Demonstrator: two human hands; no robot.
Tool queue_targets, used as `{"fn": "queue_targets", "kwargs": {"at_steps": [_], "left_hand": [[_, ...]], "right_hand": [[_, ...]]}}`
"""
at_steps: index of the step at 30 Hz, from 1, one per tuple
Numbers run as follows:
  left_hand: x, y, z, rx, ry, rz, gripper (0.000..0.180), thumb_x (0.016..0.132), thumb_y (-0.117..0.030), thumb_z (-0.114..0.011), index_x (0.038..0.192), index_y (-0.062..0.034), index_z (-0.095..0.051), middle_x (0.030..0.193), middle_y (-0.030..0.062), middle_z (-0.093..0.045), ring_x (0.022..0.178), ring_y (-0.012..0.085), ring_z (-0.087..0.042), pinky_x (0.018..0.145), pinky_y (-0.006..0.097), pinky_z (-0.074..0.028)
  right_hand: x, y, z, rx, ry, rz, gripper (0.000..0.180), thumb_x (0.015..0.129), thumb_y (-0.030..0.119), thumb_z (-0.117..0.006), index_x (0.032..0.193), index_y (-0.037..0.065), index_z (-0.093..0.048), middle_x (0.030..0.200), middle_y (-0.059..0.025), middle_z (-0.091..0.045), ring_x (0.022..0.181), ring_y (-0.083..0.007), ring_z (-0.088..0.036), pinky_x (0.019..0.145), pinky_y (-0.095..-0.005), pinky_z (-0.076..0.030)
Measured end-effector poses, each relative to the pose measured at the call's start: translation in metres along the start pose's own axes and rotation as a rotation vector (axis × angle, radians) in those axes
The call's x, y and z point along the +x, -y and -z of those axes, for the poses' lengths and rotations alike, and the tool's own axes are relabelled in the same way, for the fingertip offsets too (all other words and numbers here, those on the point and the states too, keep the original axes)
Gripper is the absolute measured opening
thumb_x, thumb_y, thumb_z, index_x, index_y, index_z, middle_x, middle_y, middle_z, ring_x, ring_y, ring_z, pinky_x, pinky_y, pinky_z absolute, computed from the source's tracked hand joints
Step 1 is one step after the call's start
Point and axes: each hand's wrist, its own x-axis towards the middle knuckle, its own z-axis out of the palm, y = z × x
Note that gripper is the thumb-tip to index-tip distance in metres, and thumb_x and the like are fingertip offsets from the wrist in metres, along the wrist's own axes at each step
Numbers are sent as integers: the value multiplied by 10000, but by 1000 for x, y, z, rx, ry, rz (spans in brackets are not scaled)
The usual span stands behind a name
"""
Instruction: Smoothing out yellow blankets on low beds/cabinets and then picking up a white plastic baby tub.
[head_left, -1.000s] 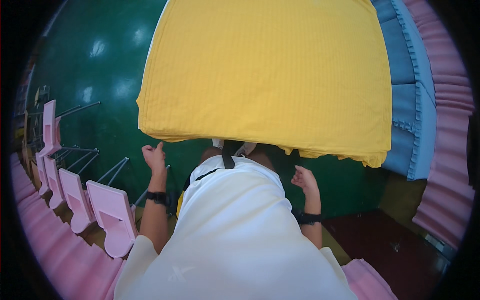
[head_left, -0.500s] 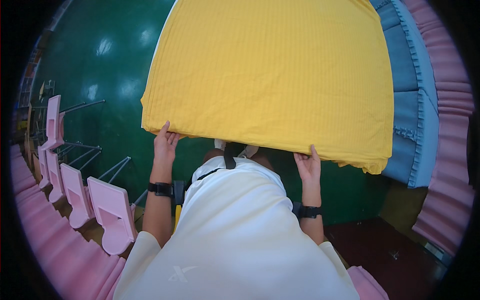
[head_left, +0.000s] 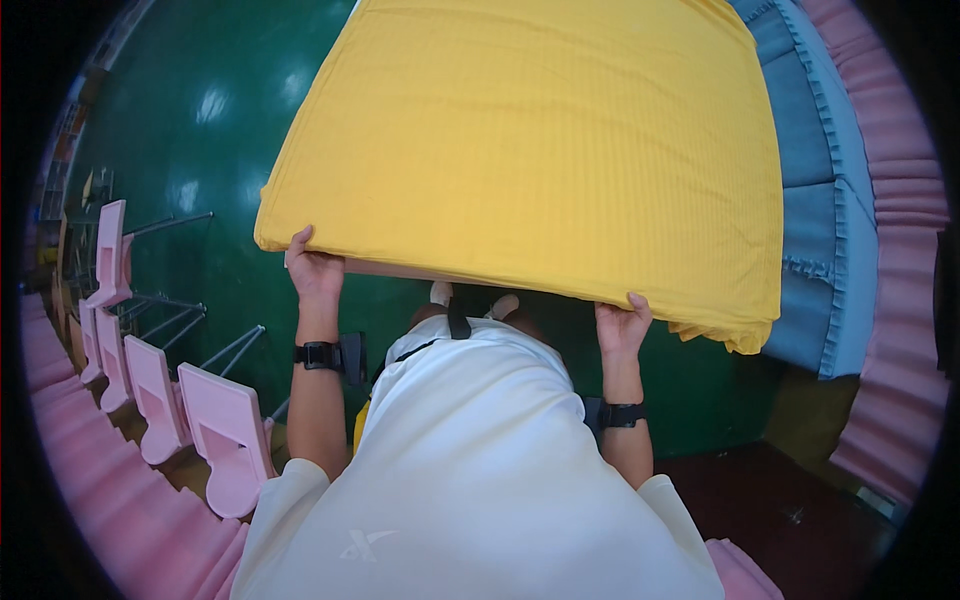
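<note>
A mattress in a yellow fitted sheet (head_left: 520,150) spreads across the upper middle of the view, its near edge facing me. At the left part of that edge, my left hand (head_left: 316,270) grips the mattress with its thumb on top and its fingers tucked underneath, mostly hidden. Farther right, my right hand (head_left: 623,322) holds the same edge in a like way, thumb over the top. A pale strip of the underside shows between my hands. The sheet hangs in gathered folds at the near right corner.
Several pink chairs (head_left: 225,425) with metal legs line the left. Light blue padded furniture (head_left: 808,230) with a ruffled edge stands against the mattress's right side. Pink draped fabric (head_left: 910,220) runs along the far right. Glossy green floor (head_left: 205,130) lies to the left.
The near left corner of the mattress has risen and shifted left, baring a pale strip of its underside. My left hand moved up with it; my right hand's fingers have curled in under the edge.
</note>
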Motion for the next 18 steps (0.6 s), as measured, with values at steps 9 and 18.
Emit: {"fn": "queue_targets", "kwargs": {"at_steps": [9,18], "left_hand": [[17,28,22,-95,-40,19,550,663,-84,-517,1208,-38,-466,1195,108,-532,1134,307,-498,997,471,-400],[23,33,45,256,-49,10,419,774,-169,-582,1164,-52,-485,1153,88,-543,1061,253,-537,937,439,-432]], "right_hand": [[18,-4,31,0,-22,-49,575,635,-11,-571,1199,56,-483,1149,-93,-548,1087,-276,-516,944,-431,-434],[15,-6,28,-33,-37,-97,582,623,-16,-552,1196,47,-477,1167,-111,-527,1098,-298,-498,944,-461,-425]]}}
